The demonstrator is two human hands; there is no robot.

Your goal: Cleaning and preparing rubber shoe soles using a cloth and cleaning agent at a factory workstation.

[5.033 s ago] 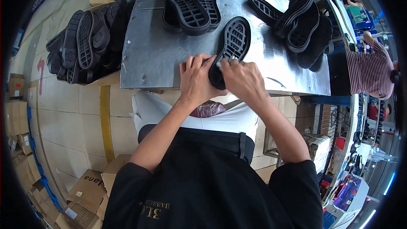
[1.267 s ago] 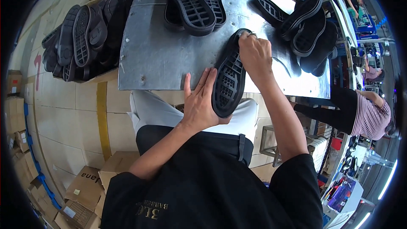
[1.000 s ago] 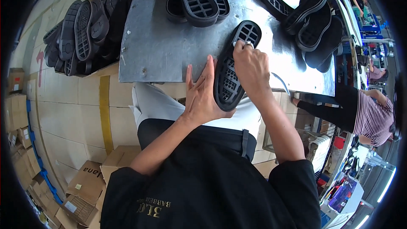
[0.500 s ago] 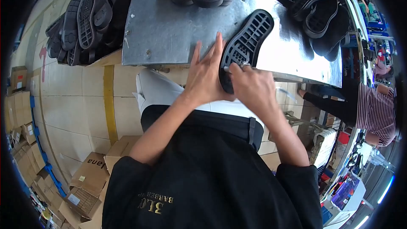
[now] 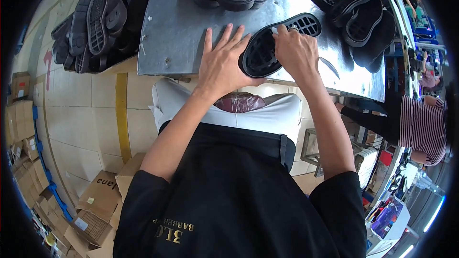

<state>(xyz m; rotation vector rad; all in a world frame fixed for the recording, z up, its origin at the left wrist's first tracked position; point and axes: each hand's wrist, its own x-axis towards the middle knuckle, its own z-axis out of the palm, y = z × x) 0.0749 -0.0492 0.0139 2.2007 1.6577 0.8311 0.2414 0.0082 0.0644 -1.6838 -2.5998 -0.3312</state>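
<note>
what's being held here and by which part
A black shoe sole, tread up on the metal table. The left hand lies flat against its heel end, steadying it; the right hand presses on its middle, fingers curled.

One sole point(image 5: 279, 43) under two hands point(image 5: 224, 59)

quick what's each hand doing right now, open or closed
Left hand: open, fingers spread flat, pressing the heel end of the black shoe sole on the metal table.
Right hand: closed, fingers curled on the sole's middle.
</note>
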